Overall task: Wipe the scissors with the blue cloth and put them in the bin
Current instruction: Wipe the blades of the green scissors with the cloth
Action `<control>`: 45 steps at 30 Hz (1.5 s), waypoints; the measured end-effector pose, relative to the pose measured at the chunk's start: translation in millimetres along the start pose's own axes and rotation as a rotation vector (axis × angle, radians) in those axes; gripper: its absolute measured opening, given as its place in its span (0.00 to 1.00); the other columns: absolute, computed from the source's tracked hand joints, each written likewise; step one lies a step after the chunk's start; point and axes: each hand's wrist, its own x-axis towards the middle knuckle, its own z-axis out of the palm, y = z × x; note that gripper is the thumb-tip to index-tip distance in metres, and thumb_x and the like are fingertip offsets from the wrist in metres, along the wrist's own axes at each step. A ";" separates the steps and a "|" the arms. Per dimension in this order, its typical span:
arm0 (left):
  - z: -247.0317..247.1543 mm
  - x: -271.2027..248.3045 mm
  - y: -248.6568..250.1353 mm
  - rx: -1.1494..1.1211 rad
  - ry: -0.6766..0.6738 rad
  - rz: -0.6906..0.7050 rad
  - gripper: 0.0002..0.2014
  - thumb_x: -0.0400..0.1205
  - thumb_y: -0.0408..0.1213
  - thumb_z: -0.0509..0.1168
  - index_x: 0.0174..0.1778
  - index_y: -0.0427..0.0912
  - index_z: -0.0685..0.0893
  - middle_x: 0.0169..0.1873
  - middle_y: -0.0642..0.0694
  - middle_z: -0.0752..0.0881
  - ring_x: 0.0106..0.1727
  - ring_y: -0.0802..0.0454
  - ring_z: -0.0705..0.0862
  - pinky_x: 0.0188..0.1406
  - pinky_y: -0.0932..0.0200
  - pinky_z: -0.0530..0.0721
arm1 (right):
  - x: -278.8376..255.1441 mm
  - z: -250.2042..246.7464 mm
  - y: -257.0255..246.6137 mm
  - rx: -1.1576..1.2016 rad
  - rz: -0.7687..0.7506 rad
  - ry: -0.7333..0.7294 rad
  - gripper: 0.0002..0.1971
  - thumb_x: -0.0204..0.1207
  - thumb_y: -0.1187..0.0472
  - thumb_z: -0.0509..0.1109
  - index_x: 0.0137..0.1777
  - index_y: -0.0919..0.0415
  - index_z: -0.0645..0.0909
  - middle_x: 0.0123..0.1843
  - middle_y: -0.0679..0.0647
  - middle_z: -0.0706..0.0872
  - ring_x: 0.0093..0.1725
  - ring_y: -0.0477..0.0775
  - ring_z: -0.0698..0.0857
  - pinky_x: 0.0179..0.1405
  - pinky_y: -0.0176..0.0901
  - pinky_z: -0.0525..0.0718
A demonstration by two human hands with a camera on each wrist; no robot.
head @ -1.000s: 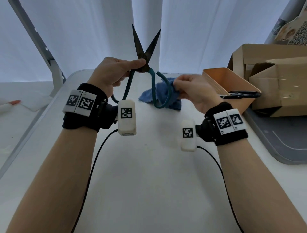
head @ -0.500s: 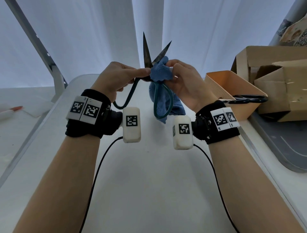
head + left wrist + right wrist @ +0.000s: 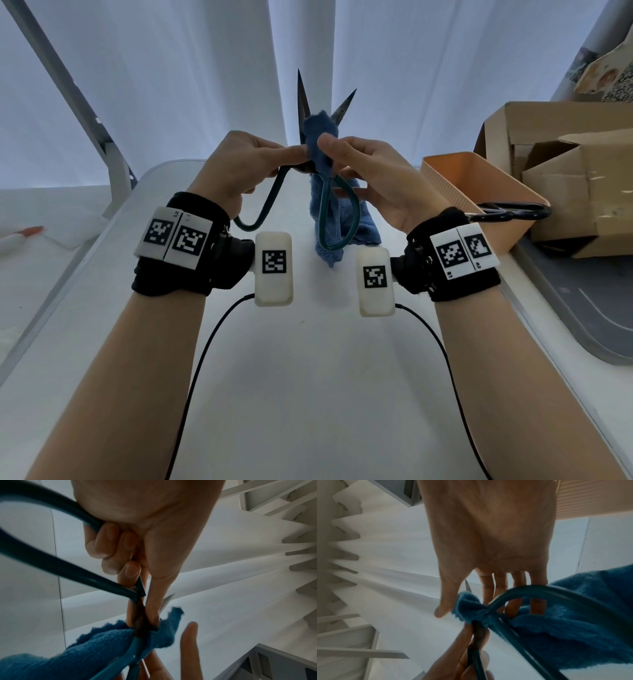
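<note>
The white table [image 3: 308, 394] spreads below both forearms, under the grip. To the right of the grip, beyond the right wrist, stand the cardboard boxes [image 3: 565, 192] and, nearer, the orange bin [image 3: 455, 181] with ribbed walls; a pair of black scissors [image 3: 510, 214] rests across its near rim, handles jutting out over the edge. White curtains [image 3: 171, 85] hang behind everything.

The blue cloth [image 3: 320, 137] is draped over the pivot of the teal-handled scissors [image 3: 339, 222], its top bunched between the two blades and its long tail hanging down through and behind the right handle loop toward the table. The scissors are held upright in the air above the table, blades parted in a V and pointing up above the grip, the two teal loops hanging below it.

The left hand [image 3: 246, 168] pinches the scissors at the pivot: in the left wrist view the thumb and forefinger clamp the dark joint while the other fingers [image 3: 109, 543] curl round the left handle stem. The right hand [image 3: 373, 178] meets it from the other side, thumb pressed on the cloth just above the pivot, and its fingers [image 3: 488, 588] reach fairly straight behind the cloth and the handle loop, so the cloth is pinched between thumb and fingers against the blade.
</note>
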 end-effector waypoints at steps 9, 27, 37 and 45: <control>10.0 -2.9 5.2 0.007 -0.013 0.015 0.19 0.74 0.56 0.76 0.49 0.44 0.94 0.11 0.65 0.71 0.29 0.60 0.68 0.31 0.61 0.64 | -3.3 -1.4 -5.1 0.125 -0.021 0.067 0.16 0.82 0.57 0.72 0.61 0.70 0.86 0.46 0.56 0.92 0.42 0.46 0.91 0.42 0.33 0.85; 1.7 1.0 3.0 -0.043 -0.007 0.023 0.19 0.74 0.56 0.76 0.51 0.45 0.94 0.11 0.63 0.69 0.28 0.57 0.65 0.29 0.61 0.62 | -5.8 -9.9 -15.4 0.340 0.061 -0.061 0.24 0.84 0.59 0.51 0.69 0.71 0.81 0.56 0.62 0.89 0.51 0.55 0.86 0.55 0.46 0.85; 13.4 0.1 5.5 -0.002 -0.043 0.064 0.18 0.75 0.55 0.76 0.48 0.44 0.94 0.13 0.63 0.71 0.24 0.60 0.70 0.26 0.67 0.65 | -4.1 -0.9 -9.5 0.309 -0.024 0.097 0.13 0.79 0.69 0.72 0.62 0.74 0.84 0.44 0.59 0.90 0.40 0.49 0.90 0.46 0.41 0.89; 15.4 0.5 3.8 0.002 -0.004 0.095 0.14 0.75 0.52 0.76 0.46 0.45 0.94 0.18 0.66 0.82 0.25 0.77 0.77 0.20 0.82 0.67 | -1.4 -1.2 -9.4 0.295 -0.035 0.177 0.12 0.81 0.76 0.65 0.62 0.76 0.82 0.51 0.64 0.90 0.42 0.51 0.91 0.46 0.39 0.89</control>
